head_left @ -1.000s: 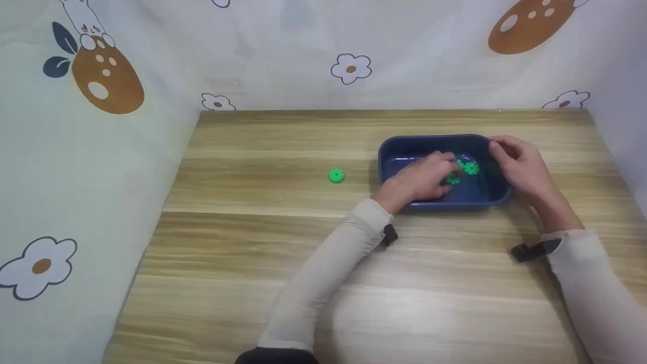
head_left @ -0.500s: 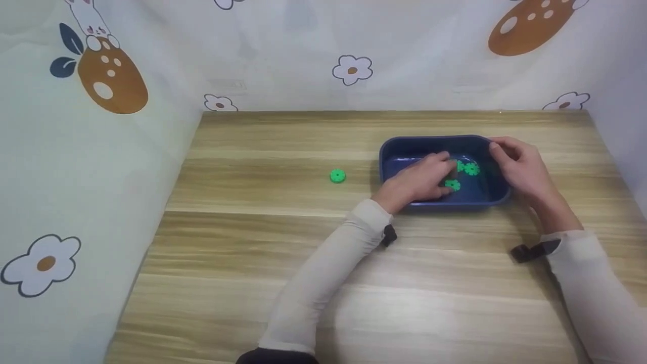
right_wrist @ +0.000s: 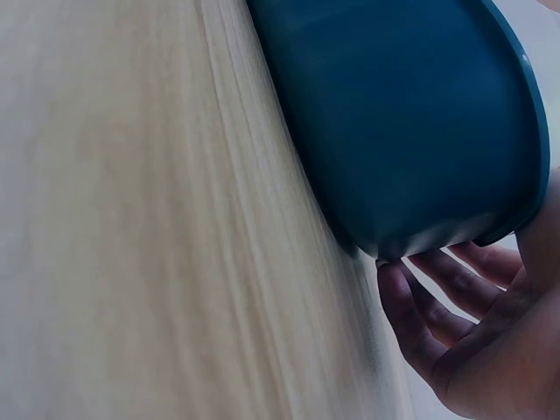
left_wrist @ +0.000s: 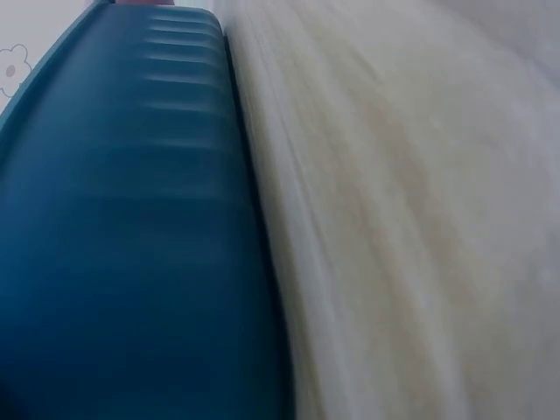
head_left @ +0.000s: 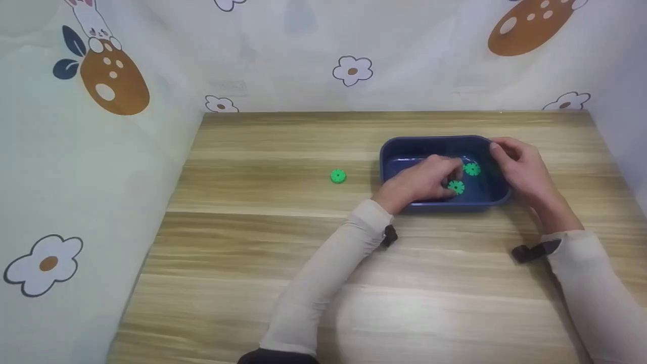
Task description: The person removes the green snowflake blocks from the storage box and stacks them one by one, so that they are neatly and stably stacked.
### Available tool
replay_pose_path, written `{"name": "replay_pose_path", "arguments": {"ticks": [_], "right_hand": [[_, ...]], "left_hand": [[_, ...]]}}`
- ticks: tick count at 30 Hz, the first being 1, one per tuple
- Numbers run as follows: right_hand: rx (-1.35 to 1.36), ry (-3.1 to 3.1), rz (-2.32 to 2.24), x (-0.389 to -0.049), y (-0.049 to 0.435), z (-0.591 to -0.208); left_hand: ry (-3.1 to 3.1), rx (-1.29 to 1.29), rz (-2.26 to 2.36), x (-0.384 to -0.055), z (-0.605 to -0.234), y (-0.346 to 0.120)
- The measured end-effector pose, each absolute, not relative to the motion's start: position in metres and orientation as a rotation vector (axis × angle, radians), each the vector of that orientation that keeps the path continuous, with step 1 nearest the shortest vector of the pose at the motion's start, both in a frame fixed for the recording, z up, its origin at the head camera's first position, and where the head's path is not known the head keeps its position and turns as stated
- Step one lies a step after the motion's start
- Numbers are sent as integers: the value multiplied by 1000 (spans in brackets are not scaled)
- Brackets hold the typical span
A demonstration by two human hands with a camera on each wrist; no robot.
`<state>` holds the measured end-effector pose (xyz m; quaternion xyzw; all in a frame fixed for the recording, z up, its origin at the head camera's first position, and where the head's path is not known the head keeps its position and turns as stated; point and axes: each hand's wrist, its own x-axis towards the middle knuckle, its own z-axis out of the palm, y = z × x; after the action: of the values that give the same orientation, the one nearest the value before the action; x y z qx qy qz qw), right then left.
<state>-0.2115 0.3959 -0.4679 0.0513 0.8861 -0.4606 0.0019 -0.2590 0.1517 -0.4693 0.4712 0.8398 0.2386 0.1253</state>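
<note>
My left hand (head_left: 427,177) reaches into a dark blue rectangular plastic basin (head_left: 445,203). Its thumb and curled fingers pinch a green notched plastic disc (head_left: 456,187) low in the basin; the exact finger contact is partly hidden. A second green disc (head_left: 472,169) lies on the basin floor beyond the fingertips. My right hand (head_left: 523,164) grips the basin's right end, thumb at the rim. In the right wrist view, that hand's fingers (right_wrist: 459,284) press the outer wall of the basin (right_wrist: 402,122). The left wrist view shows the basin's side (left_wrist: 131,219), not the left hand's fingers.
Left of the basin, a green round piece (head_left: 338,176), seemingly stacked discs, sits on the wood-grain table (head_left: 242,242). White patterned cloth (head_left: 283,55) stands up behind the table and along its sides. Dark wrist straps (head_left: 536,250) show near both cuffs.
The left fingers have curled in, and the disc by the thumb has shifted slightly toward the near side. Another disc beside the far one is now hidden by the fingers. The right hand stays put.
</note>
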Motion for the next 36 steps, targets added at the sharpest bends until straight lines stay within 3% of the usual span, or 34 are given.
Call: {"name": "replay_pose_path", "arguments": {"ticks": [13,36], "right_hand": [[172,2774,-1434,-212,395,-467],[204,2736,-1455,-210,394,-465]], "left_hand": [[2505,1511,504,-255,-470,150],[2513,1351,647,-261,-462,142]]}}
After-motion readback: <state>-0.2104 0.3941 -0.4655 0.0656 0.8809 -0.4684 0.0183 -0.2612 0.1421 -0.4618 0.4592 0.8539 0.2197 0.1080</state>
